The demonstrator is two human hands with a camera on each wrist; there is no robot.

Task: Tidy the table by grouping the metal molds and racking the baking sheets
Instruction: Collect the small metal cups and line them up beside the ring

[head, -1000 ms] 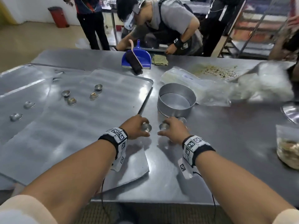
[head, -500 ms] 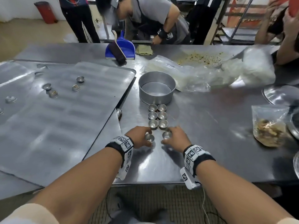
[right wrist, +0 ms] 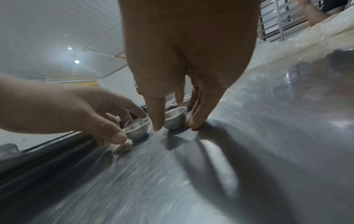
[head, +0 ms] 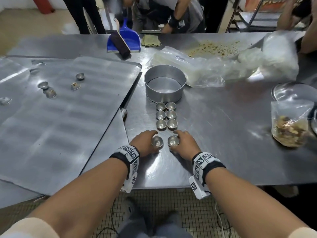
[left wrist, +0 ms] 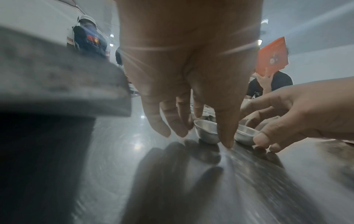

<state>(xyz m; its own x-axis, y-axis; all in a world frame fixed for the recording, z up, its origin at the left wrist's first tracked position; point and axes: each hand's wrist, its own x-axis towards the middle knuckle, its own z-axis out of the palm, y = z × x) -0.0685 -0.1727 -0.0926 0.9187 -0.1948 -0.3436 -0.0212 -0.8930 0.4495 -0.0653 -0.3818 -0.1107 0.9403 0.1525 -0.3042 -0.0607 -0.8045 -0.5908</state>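
Six small metal molds (head: 166, 115) stand in two columns on the steel table (head: 223, 143), just in front of a round cake pan (head: 164, 83). At the near end of the columns my left hand (head: 153, 141) pinches a small mold (head: 157, 141) that sits on the table. My right hand (head: 176, 141) pinches another mold (head: 172, 140) beside it. The left wrist view shows my left hand's thumb and fingers (left wrist: 180, 128) round its mold (left wrist: 205, 131). In the right wrist view my right hand's fingers (right wrist: 194, 121) flank its mold (right wrist: 175, 118). Large baking sheets (head: 60, 117) overlap at left, with loose molds (head: 79, 76) on them.
A blue dustpan with brush (head: 125, 40) and a folded cloth (head: 151, 41) lie at the far edge. Plastic bags (head: 205, 73) and scattered crumbs (head: 216, 47) fill the back right. A bag of scraps (head: 289, 127) sits at right beside a metal lid (head: 291, 90). People stand behind the table.
Both hands have drawn back from the round pan toward me, each with a mold, uncovering the two columns of molds. The two held molds now sit at the columns' near end.
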